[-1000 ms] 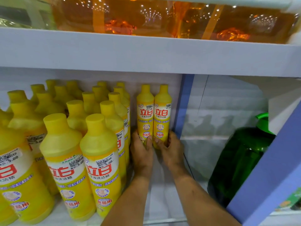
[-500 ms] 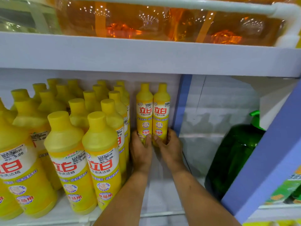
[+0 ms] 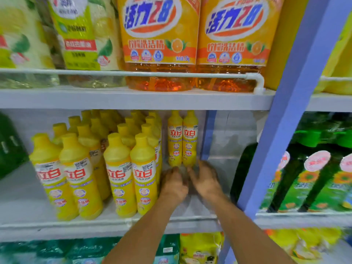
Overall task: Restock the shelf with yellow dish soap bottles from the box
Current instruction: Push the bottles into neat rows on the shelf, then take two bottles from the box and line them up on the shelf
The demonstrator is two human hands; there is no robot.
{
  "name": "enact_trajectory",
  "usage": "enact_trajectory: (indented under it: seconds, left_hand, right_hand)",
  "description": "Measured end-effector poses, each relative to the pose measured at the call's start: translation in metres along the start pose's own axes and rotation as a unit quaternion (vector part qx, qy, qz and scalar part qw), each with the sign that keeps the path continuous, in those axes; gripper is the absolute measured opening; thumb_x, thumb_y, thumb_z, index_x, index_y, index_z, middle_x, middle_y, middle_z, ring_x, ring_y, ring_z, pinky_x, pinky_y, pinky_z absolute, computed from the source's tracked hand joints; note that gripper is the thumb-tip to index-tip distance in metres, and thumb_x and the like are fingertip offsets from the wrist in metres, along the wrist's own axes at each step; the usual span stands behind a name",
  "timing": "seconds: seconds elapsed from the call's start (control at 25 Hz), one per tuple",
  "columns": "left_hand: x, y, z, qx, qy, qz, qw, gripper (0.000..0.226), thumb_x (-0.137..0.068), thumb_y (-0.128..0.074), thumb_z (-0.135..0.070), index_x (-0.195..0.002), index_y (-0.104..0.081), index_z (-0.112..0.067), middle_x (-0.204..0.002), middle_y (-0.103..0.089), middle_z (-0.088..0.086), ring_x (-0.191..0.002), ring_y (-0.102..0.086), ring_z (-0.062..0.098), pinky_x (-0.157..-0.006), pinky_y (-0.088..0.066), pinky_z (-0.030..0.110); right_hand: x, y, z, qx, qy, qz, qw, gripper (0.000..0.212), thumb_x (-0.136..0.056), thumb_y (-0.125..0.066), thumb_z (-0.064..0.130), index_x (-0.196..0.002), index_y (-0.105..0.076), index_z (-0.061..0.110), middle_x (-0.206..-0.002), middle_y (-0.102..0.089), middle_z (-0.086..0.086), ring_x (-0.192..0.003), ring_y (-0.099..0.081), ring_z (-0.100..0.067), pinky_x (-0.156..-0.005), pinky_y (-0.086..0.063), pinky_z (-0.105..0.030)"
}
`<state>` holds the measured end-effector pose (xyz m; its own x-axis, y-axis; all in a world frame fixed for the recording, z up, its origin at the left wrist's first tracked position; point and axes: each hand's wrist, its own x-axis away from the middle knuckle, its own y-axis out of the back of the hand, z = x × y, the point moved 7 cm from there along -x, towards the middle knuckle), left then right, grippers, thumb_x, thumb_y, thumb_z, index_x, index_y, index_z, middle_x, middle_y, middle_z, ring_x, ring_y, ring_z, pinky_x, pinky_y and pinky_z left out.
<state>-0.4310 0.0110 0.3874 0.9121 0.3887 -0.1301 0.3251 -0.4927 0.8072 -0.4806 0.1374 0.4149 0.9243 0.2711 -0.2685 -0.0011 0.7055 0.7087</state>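
Over the white shelf (image 3: 76, 223), left hand (image 3: 174, 184) and right hand (image 3: 204, 180) hover loose-fingered, empty; two yellow bottles (image 3: 175, 141) at twelve o'clock.

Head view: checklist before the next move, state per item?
1. Two back bottles upright, side by side: ok.
2. Left hand gripping nothing: ok.
3. Right hand fingers spread, gripping nothing: ok.
4. Fingertips clear of the bottle bases: cannot tell, blurred.
5. Bare shelf in front of the pair for more bottles: ok.
6. Box in view: not ok, not in frame.
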Motion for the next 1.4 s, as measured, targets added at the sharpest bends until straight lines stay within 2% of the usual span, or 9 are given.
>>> enact_trajectory:
  seconds: [0.08, 0.2, 0.36, 0.52, 0.64, 0.84, 1.08, 1.24, 1.4]
  left_hand:
    - [0.026, 0.018, -0.016, -0.031, -0.053, 0.022, 0.998, 0.039, -0.092, -0.059, -0.031, -0.123, -0.055, -0.009, -0.123, -0.062, 0.019, -0.115, -0.060, 0.039, -0.095, -0.049, 0.044]
    - [0.067, 0.047, -0.035, -0.082, -0.132, 0.035, 0.987, 0.037, -0.093, -0.057, -0.034, -0.119, -0.052, -0.008, -0.121, -0.060, 0.020, -0.113, -0.058, 0.040, -0.092, -0.046, 0.044]
    - [0.122, 0.086, -0.046, -0.137, -0.226, 0.053, 0.963, 0.049, -0.094, -0.059, -0.033, -0.131, -0.049, -0.003, -0.129, -0.056, 0.019, -0.122, -0.051, 0.037, -0.100, -0.041, 0.043]
    - [0.182, 0.129, -0.031, -0.162, -0.265, 0.052, 0.949, 0.058, -0.093, -0.053, -0.050, -0.130, -0.050, -0.006, -0.130, -0.056, 0.017, -0.124, -0.051, 0.036, -0.101, -0.042, 0.044]
    - [0.227, 0.159, -0.010, -0.213, -0.264, 0.036, 0.940, 0.058, -0.096, -0.051, -0.054, -0.130, -0.050, -0.007, -0.129, -0.056, 0.017, -0.122, -0.051, 0.036, -0.101, -0.042, 0.044]
    - [0.282, 0.213, 0.037, -0.295, -0.254, 0.006, 0.921, 0.066, -0.095, -0.048, -0.059, -0.140, -0.041, -0.011, -0.135, -0.052, 0.013, -0.127, -0.046, 0.034, -0.107, -0.038, 0.048]
    - [0.317, 0.265, 0.106, -0.309, -0.181, -0.006, 0.934, 0.063, -0.093, -0.052, -0.058, -0.136, -0.043, -0.013, -0.134, -0.052, 0.011, -0.127, -0.047, 0.033, -0.107, -0.039, 0.048]
    - [0.339, 0.248, 0.142, -0.296, -0.150, 0.025, 0.943, 0.060, -0.094, -0.054, -0.056, -0.132, -0.046, -0.011, -0.131, -0.054, 0.012, -0.125, -0.050, 0.033, -0.105, -0.041, 0.046]
    - [0.357, 0.187, 0.170, -0.276, -0.126, 0.077, 0.950, 0.060, -0.095, -0.054, -0.052, -0.137, -0.044, -0.009, -0.134, -0.053, 0.014, -0.127, -0.049, 0.035, -0.106, -0.041, 0.048]
  right_hand:
    - [0.016, 0.015, 0.014, 0.061, 0.019, 0.052, 0.997, 0.047, -0.089, -0.054, 0.048, -0.125, -0.063, 0.019, -0.122, -0.066, -0.013, -0.113, -0.062, -0.034, -0.095, -0.052, -0.038]
    - [0.046, 0.041, 0.039, 0.162, 0.056, 0.109, 0.979, 0.047, -0.093, -0.060, 0.040, -0.130, -0.059, 0.013, -0.128, -0.060, -0.017, -0.119, -0.057, -0.035, -0.099, -0.049, -0.038]
    - [0.098, 0.088, 0.071, 0.199, 0.076, 0.105, 0.971, 0.052, -0.095, -0.063, 0.043, -0.133, -0.054, 0.009, -0.132, -0.057, -0.017, -0.126, -0.052, -0.035, -0.103, -0.044, -0.041]
    - [0.169, 0.116, 0.106, 0.235, 0.086, 0.085, 0.964, 0.065, -0.096, -0.059, 0.049, -0.145, -0.046, 0.009, -0.144, -0.052, -0.016, -0.135, -0.046, -0.036, -0.111, -0.038, -0.041]
    - [0.225, 0.113, 0.139, 0.257, 0.092, 0.100, 0.957, 0.069, -0.099, -0.056, 0.049, -0.153, -0.038, 0.009, -0.155, -0.041, -0.014, -0.142, -0.037, -0.035, -0.115, -0.033, -0.041]
    - [0.283, 0.081, 0.195, 0.265, 0.137, 0.130, 0.946, 0.071, -0.097, -0.057, 0.053, -0.152, -0.037, 0.012, -0.156, -0.038, -0.013, -0.144, -0.032, -0.034, -0.116, -0.035, -0.047]
    - [0.315, 0.018, 0.252, 0.270, 0.184, 0.156, 0.932, 0.080, -0.097, -0.053, 0.058, -0.158, -0.028, 0.013, -0.164, -0.027, -0.012, -0.151, -0.023, -0.031, -0.121, -0.028, -0.046]
    - [0.344, -0.029, 0.252, 0.283, 0.201, 0.185, 0.919, 0.076, -0.097, -0.053, 0.057, -0.155, -0.032, 0.012, -0.161, -0.031, -0.013, -0.148, -0.028, -0.033, -0.118, -0.033, -0.047]
    - [0.368, -0.069, 0.201, 0.304, 0.177, 0.228, 0.908, 0.073, -0.097, -0.054, 0.056, -0.151, -0.037, 0.010, -0.154, -0.039, -0.014, -0.143, -0.034, -0.034, -0.113, -0.039, -0.050]
